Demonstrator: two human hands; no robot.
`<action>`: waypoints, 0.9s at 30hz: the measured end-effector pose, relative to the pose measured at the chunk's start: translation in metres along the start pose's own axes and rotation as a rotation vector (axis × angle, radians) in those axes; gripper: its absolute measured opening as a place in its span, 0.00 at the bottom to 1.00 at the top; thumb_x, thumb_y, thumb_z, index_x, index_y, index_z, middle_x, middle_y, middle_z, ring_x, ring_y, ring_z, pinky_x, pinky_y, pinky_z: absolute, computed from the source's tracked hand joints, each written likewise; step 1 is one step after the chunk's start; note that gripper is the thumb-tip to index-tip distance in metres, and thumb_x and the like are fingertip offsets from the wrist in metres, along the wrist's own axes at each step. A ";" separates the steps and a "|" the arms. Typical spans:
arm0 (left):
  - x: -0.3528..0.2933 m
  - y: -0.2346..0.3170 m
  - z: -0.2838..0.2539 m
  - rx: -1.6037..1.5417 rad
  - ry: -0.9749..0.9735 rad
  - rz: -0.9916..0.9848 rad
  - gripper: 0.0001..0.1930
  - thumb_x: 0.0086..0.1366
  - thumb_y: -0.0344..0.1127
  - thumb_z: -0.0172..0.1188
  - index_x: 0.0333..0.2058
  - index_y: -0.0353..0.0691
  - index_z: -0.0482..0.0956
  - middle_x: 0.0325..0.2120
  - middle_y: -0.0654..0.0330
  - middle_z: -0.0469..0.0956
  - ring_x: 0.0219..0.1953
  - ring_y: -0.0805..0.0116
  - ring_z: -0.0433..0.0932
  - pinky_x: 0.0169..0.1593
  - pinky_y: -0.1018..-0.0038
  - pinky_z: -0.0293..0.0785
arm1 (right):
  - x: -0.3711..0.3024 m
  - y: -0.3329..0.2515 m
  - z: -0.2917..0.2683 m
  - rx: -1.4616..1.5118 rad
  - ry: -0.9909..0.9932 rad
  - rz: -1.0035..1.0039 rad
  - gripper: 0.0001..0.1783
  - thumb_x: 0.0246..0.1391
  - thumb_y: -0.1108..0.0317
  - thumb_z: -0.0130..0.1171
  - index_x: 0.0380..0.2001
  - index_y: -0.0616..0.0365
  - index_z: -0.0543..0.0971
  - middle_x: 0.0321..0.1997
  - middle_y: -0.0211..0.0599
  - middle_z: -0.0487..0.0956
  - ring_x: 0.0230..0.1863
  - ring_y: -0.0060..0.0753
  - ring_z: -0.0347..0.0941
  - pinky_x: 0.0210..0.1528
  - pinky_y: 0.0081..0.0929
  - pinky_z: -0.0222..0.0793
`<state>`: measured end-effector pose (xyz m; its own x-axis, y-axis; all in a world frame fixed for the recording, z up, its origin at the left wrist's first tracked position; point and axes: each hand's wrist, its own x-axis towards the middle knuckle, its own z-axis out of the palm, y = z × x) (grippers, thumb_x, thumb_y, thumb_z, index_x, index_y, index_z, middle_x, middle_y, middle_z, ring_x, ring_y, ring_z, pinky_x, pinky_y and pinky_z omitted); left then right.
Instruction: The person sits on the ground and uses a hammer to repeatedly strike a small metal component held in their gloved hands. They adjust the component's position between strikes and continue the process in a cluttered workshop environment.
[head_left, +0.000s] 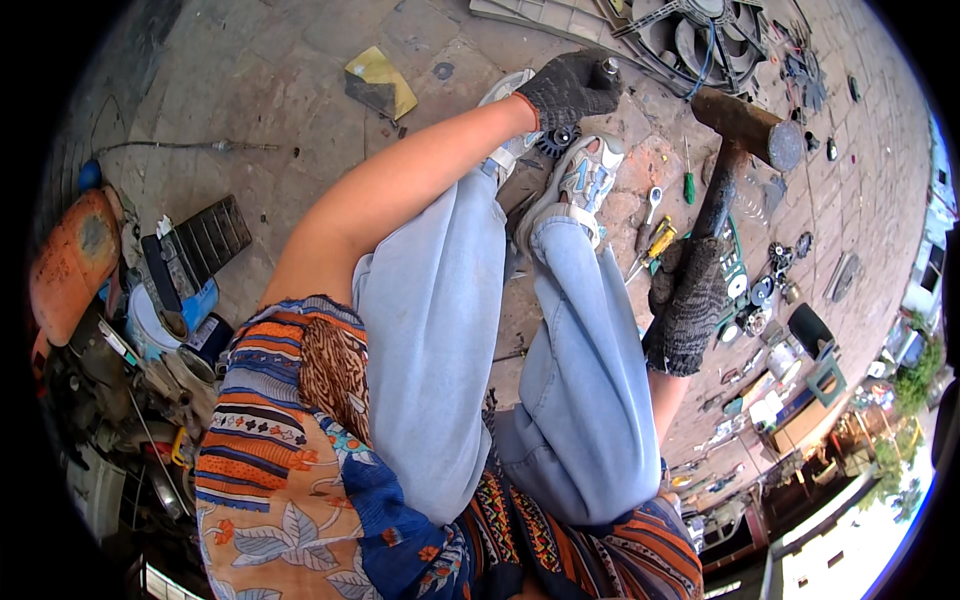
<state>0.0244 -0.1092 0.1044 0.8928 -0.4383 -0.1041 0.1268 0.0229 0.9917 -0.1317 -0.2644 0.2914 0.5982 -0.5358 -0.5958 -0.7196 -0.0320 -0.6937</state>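
My left hand [575,88], in a dark knit glove, is closed in a fist above my shoes. From the fist shows the shiny round end of a metal piece [610,67]; the rest of it is hidden. Just below this hand, a dark toothed part [557,141] sits between my two shoes [588,172]. My right hand [692,300], gloved too, is wrapped round the dark handle of a heavy hammer [738,122]. The hammer is raised, its thick, worn head to the right of my left fist.
A green-handled screwdriver [688,187], a ratchet [654,200] and a yellow-handled screwdriver [660,240] lie beside my right shoe. Beyond is a radiator fan [705,45]. A yellow scrap piece [382,85] lies far left. Metal parts and a white bucket [150,318] crowd the left.
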 end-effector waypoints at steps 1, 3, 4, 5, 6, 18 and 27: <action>-0.001 0.003 0.000 -0.079 -0.019 -0.034 0.16 0.53 0.29 0.63 0.41 0.37 0.73 0.35 0.62 0.77 0.36 0.74 0.75 0.44 0.74 0.74 | -0.001 0.000 0.000 -0.001 0.004 -0.004 0.27 0.53 0.39 0.51 0.23 0.54 0.74 0.13 0.26 0.69 0.11 0.18 0.60 0.13 0.18 0.51; 0.002 -0.001 0.001 0.021 -0.016 0.019 0.15 0.53 0.29 0.63 0.41 0.37 0.73 0.34 0.62 0.77 0.37 0.74 0.74 0.45 0.74 0.73 | -0.002 -0.003 0.001 -0.002 0.017 -0.018 0.27 0.53 0.39 0.51 0.23 0.54 0.74 0.13 0.26 0.69 0.11 0.18 0.60 0.12 0.18 0.51; 0.003 -0.002 0.002 0.069 -0.015 0.047 0.15 0.53 0.29 0.62 0.41 0.37 0.73 0.34 0.62 0.77 0.37 0.74 0.74 0.45 0.74 0.73 | -0.003 -0.004 0.000 -0.004 0.026 -0.026 0.27 0.53 0.39 0.50 0.23 0.54 0.74 0.13 0.26 0.68 0.11 0.18 0.60 0.12 0.18 0.51; 0.005 -0.003 0.004 0.081 -0.035 0.040 0.15 0.53 0.29 0.62 0.41 0.37 0.73 0.34 0.62 0.77 0.37 0.74 0.74 0.45 0.74 0.72 | -0.004 -0.006 -0.001 -0.009 0.029 -0.018 0.27 0.53 0.39 0.50 0.23 0.54 0.74 0.13 0.25 0.68 0.11 0.18 0.60 0.12 0.18 0.51; 0.002 0.000 0.003 0.105 -0.047 0.027 0.15 0.53 0.29 0.62 0.41 0.37 0.73 0.34 0.62 0.77 0.37 0.74 0.74 0.46 0.74 0.72 | -0.003 -0.003 -0.001 -0.009 0.018 -0.009 0.27 0.53 0.39 0.50 0.23 0.54 0.74 0.13 0.25 0.68 0.11 0.18 0.60 0.12 0.18 0.51; -0.005 0.010 0.005 0.016 -0.179 0.034 0.13 0.53 0.29 0.60 0.39 0.37 0.72 0.32 0.60 0.76 0.35 0.71 0.73 0.46 0.72 0.70 | -0.014 -0.024 -0.002 -0.057 -0.030 -0.174 0.30 0.53 0.37 0.48 0.23 0.57 0.74 0.11 0.26 0.67 0.10 0.17 0.60 0.12 0.17 0.51; -0.008 0.008 0.007 -0.081 -0.232 -0.002 0.08 0.55 0.30 0.57 0.36 0.39 0.73 0.29 0.59 0.75 0.33 0.74 0.72 0.40 0.74 0.70 | -0.012 -0.025 -0.010 -0.885 -0.023 -1.036 0.04 0.44 0.77 0.52 0.26 0.57 0.73 0.16 0.37 0.69 0.18 0.32 0.67 0.23 0.30 0.64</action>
<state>0.0152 -0.1117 0.1135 0.7705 -0.6328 -0.0763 0.1712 0.0902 0.9811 -0.1240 -0.2657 0.3197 0.9967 0.0780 0.0220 0.0808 -0.9372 -0.3392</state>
